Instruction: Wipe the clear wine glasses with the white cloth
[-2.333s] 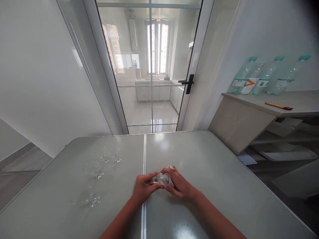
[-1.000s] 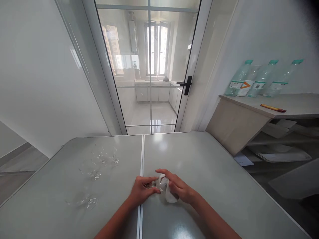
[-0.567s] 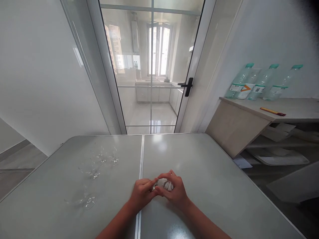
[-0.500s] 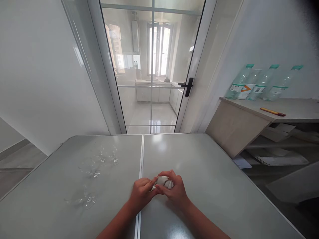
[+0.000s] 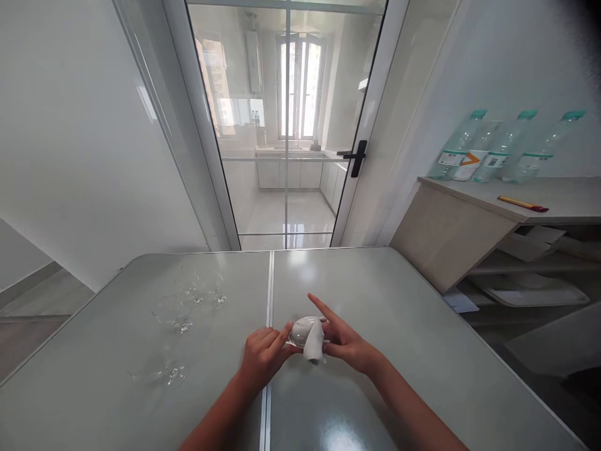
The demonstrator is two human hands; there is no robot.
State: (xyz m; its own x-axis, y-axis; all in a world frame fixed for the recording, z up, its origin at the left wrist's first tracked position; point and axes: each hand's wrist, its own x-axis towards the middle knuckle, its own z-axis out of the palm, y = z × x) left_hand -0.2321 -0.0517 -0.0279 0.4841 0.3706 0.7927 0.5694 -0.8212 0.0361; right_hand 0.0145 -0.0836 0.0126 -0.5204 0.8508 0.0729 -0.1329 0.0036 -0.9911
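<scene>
A small clear glass (image 5: 295, 336), apparently stemmed, is held above the table by my left hand (image 5: 263, 354), whose fingers are closed round its left end. White cloth or tissue (image 5: 313, 341) fills the bowl, and a flap hangs out of its right side. My right hand (image 5: 350, 341) is at that side, its thumb and bent fingers at the cloth while the index finger points up and away. The ends of those bent fingers are partly hidden behind the cloth. To the left, several clear stemmed glasses (image 5: 176, 374) rest on the table.
The grey table (image 5: 399, 376) has a pale seam (image 5: 270, 294) down its middle. Beyond its far edge stands a glass door (image 5: 310, 207) with a black handle (image 5: 359, 158). At right, a shelf unit (image 5: 469, 232) carries several plastic bottles (image 5: 495, 160) and a brush-like yellow stick (image 5: 519, 202).
My right hand has moved right and opened out, with its index finger now extended. The white cloth, bunched inside the glass before, now hangs out in a flap. My left hand keeps its hold.
</scene>
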